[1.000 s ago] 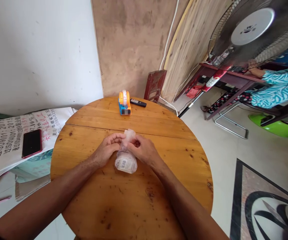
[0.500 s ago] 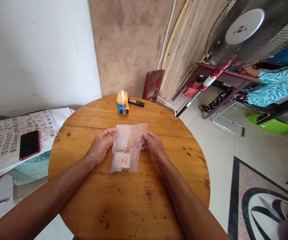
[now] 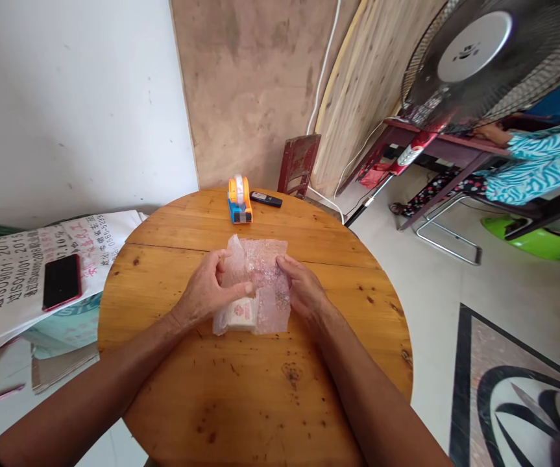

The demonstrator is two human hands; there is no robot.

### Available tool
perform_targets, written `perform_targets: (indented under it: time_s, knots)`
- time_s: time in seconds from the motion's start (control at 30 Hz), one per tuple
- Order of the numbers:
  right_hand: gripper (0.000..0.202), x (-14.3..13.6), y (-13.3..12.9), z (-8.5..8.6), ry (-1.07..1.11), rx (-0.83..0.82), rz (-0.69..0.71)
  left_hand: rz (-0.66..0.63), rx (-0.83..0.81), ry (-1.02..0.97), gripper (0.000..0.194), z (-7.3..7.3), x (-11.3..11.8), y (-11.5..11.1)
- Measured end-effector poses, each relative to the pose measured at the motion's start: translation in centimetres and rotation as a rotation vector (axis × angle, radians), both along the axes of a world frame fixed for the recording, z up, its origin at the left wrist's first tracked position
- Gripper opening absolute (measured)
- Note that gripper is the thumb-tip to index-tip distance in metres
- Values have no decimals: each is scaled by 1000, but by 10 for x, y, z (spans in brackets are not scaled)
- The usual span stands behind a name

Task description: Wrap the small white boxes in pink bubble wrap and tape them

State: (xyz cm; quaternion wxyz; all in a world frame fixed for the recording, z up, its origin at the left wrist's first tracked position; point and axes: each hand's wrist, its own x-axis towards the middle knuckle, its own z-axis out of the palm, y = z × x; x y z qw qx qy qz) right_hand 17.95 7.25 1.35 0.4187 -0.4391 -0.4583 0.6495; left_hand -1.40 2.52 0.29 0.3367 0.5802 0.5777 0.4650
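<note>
A sheet of clear bubble wrap [image 3: 265, 259] lies on the round wooden table [image 3: 260, 402]. A small whitish block with red print [image 3: 242, 312] rests at its lower left part. My left hand [image 3: 206, 285] is at the left edge of the wrap, with thumb and fingers apart. Its thumb reaches over the sheet just above the block, and its bent fingers touch the raised left flap. At the right edge my right hand [image 3: 305, 285] pinches the wrap between thumb and fingers.
A blue and orange tape dispenser [image 3: 239, 201] and a dark handheld device [image 3: 266, 199] stand at the far edge. A phone [image 3: 62, 282] lies on white printed sacks [image 3: 99, 243] at left. A fan [image 3: 474, 52] and a seated person [image 3: 547, 162] are at right.
My left hand has moved right, its thumb now spread over the wrap. The left flap has risen, and the lower right part of the wrap lies more spread out.
</note>
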Motion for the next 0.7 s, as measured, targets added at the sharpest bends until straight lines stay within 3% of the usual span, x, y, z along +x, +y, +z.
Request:
perform_targets:
  time_s: [0.1, 0.27, 0.47, 0.7]
  knots:
    - [39, -2, -1, 0, -35, 49, 5, 2, 5, 3, 63, -3, 1, 0]
    - [37, 3, 6, -8, -157, 169, -157, -16, 8, -180, 49, -7, -7, 8]
    - [26, 14, 15, -15, -226, 237, -254, 190, 17, -352, 34, 7, -20, 15]
    - [24, 17, 15, -13, -320, 301, -265, -101, -79, -5, 24, 11, -14, 2]
